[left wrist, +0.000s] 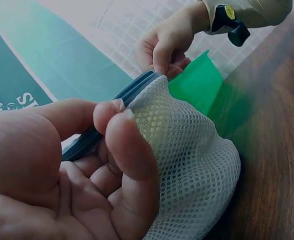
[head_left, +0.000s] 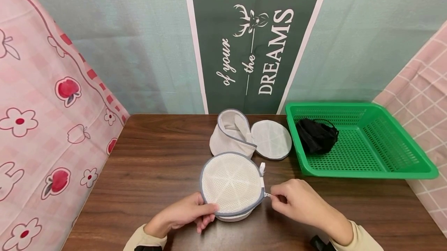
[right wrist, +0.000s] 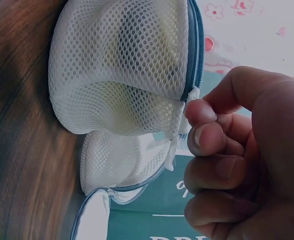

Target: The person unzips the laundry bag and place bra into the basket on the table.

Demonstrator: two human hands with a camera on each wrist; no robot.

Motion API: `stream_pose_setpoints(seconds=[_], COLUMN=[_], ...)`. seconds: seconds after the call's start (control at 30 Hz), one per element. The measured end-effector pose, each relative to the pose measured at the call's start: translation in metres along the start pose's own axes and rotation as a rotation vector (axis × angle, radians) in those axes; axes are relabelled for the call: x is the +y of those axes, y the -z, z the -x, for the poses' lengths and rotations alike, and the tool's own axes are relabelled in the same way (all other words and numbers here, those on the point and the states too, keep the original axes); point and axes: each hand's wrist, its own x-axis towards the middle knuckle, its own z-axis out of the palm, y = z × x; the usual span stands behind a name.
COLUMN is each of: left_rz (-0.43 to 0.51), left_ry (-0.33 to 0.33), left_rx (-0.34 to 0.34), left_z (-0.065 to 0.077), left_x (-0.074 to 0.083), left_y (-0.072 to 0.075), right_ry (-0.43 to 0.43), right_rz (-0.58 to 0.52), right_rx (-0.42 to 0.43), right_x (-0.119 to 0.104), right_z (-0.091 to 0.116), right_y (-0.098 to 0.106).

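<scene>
A round white mesh laundry bag (head_left: pixel 232 181) with a blue-grey zipped rim stands near the table's front, its lid lying over the top. My left hand (head_left: pixel 188 210) pinches the front left of the rim between thumb and forefinger. At the right side, my right hand (head_left: pixel 302 206) pinches the small white zipper pull (head_left: pixel 267 194), with its other fingers curled in. The zipper (right wrist: pixel 200 45) runs up to that hand in the right wrist view. Something pale yellow shows faintly through the mesh (left wrist: pixel 154 122) in the left wrist view.
Just behind is a second mesh bag (head_left: pixel 223 142), unzipped, with its round lid (head_left: pixel 271 140) folded out to the right. A green plastic basket (head_left: pixel 370 174) at the right holds a black cloth bundle (head_left: pixel 317 136). Brown wood tabletop (head_left: pixel 157 158) extends to the left.
</scene>
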Motion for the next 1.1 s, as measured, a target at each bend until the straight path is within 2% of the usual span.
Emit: stream_pose_setpoints(seconds=[0.23, 0.43, 0.53, 0.9, 1.1], left_rz=[0.023, -0.051, -0.081, -0.073, -0.068], left_ry=[-0.001, -0.008, -0.008, -0.038, -0.065], left_rx=[-0.029, -0.119, -0.133, -0.043, 0.048], left_z=[0.002, 0.005, 0.006, 0.015, 0.017], left_x=[0.001, 0.002, 0.003, 0.01, 0.013], left_y=[0.0, 0.005, 0.008, 0.024, 0.033], right_ry=[-0.017, -0.027, -0.037, -0.07, -0.063], right_rz=[0.005, 0.005, 0.013, 0.018, 0.0], right_rx=[-0.007, -0.01, -0.012, 0.044, 0.098], right_x=[0.0, 0.0, -0.001, -0.001, -0.006], right_z=[0.001, 0.002, 0.002, 0.001, -0.005], right_y=[0.0, 0.0, -0.001, 0.002, 0.002])
